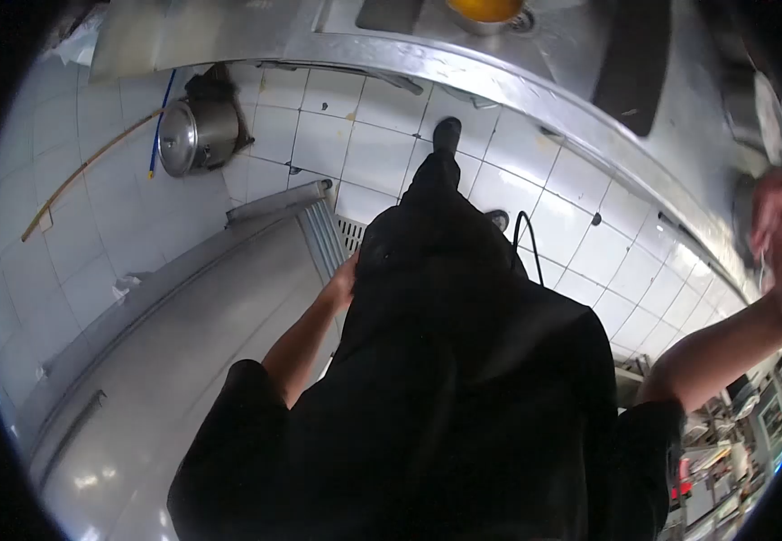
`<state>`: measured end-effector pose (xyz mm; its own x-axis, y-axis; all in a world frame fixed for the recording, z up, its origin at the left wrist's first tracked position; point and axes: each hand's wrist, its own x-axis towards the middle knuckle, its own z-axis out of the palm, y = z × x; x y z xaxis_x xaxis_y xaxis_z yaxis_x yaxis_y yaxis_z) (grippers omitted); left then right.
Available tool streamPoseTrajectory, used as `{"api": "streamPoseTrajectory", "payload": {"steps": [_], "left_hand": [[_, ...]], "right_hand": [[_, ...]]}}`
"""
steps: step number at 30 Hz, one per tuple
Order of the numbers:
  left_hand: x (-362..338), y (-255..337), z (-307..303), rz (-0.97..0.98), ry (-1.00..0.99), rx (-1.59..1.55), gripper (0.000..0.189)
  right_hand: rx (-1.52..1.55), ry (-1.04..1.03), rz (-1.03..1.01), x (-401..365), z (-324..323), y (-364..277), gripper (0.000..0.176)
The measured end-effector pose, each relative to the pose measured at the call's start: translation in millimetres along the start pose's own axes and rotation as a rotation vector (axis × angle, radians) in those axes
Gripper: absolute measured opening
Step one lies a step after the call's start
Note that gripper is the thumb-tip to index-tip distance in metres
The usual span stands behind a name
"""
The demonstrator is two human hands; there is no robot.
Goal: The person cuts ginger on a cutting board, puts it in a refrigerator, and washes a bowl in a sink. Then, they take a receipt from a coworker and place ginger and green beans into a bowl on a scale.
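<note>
R grip point(778, 212) raised nr R end of steel surface point(499, 86), fingers look bent but blurred; can't tell if spread, pressed together or pinching sth. Blurred shiny item point(774, 113) is just beyond it, also at surface's R end; contact unclear. L grip point(346, 284) is low at the person's L side, back from surface, against black clothes point(445, 361); fingers mostly hidden, so can't tell their state or if anything's held.

Bowl w/ orange contents point(485, 11) sits on surface's far-forward part, cut off by frame top. It lies ahead & L of R grip, well apart; R looks the nearer hand, tho fisheye view bends distances. Seems round, so no clear long axis.

Rest: dark strip point(634, 68) on surface, b/w bowl & R end. White tiled floor point(382, 144) below surface's near edge. Lidded pot point(210, 133) off surface's L part, brown stick point(93, 167) & blue stick point(163, 122) beside it. Steel unit point(183, 343) back-L of surface; cluttered shelves point(711, 460) back-R.
</note>
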<state>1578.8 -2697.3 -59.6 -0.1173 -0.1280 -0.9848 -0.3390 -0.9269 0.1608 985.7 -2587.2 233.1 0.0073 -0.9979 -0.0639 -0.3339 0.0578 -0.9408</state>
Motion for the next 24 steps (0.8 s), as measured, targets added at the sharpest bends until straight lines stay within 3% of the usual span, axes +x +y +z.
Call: {"api": "streamPoseTrajectory", "payload": {"steps": [2, 4, 5, 7, 8, 9, 11, 13, 14, 15, 17, 18, 20, 21, 23, 24], "left_hand": [[-1, -14, 24, -0.005, -0.027, -0.024, 0.070], [-6, -26, 51, 0.016, -0.066, 0.045, 0.071], [6, -32, 50, 0.014, -0.079, 0.084, 0.071], [65, -45, 20, -0.002, -0.097, 0.150, 0.071], [95, -41, 20, -0.012, -0.119, 0.185, 0.071], [23, -16, 83, 0.243, 0.140, 0.471, 0.062], [44, 6, 99, 0.595, 0.071, 0.725, 0.044], [85, 38, 125, 0.822, -0.013, 1.160, 0.045], [121, 48, 159, 1.298, 0.001, 1.415, 0.044], [107, 63, 200, 1.207, -0.068, 1.421, 0.040], [57, 54, 295, 1.101, -0.143, 1.334, 0.026], [32, 51, 335, 1.172, -0.220, 1.418, 0.023], [80, 50, 384, 1.132, -0.472, 1.518, 0.028], [98, 27, 395, 1.082, -0.633, 1.495, 0.027], [93, 6, 454, 0.919, -0.793, 1.858, 0.055], [58, -15, 485, 0.871, -0.787, 1.843, 0.047]], "right_hand": [[0.203, 0.087, 0.043, -93, 43, 24, 0.022], [0.471, 0.336, 0.082, -196, 101, 97, 0.009], [0.584, 0.558, 0.521, -204, 144, 108, 0.008], [-1.092, 0.377, 0.482, -265, 201, 144, 0.017], [-0.629, 0.532, 0.755, -277, 206, 125, 0.015], [-0.149, 0.703, 0.948, -278, 205, 104, 0.014], [-0.030, 0.833, 0.856, -314, 200, 75, 0.015], [0.066, 0.922, 0.767, -341, 196, 38, 0.012], [0.101, 0.874, 0.693, -348, 169, 16, 0.009], [0.190, 0.848, 0.531, -356, 160, -9, 0.007], [0.229, 0.729, 0.443, -389, 137, -57, 0.007], [0.161, 0.705, 0.252, -405, 130, -72, 0.005], [0.138, 0.626, -0.041, -437, 117, -95, 0.006], [0.169, 0.602, -0.236, -471, 135, -87, 0.007], [0.275, 0.521, -0.588, -508, 122, -21, 0.009], [0.654, 0.794, -0.419, -521, 117, 40, 0.014]]}}
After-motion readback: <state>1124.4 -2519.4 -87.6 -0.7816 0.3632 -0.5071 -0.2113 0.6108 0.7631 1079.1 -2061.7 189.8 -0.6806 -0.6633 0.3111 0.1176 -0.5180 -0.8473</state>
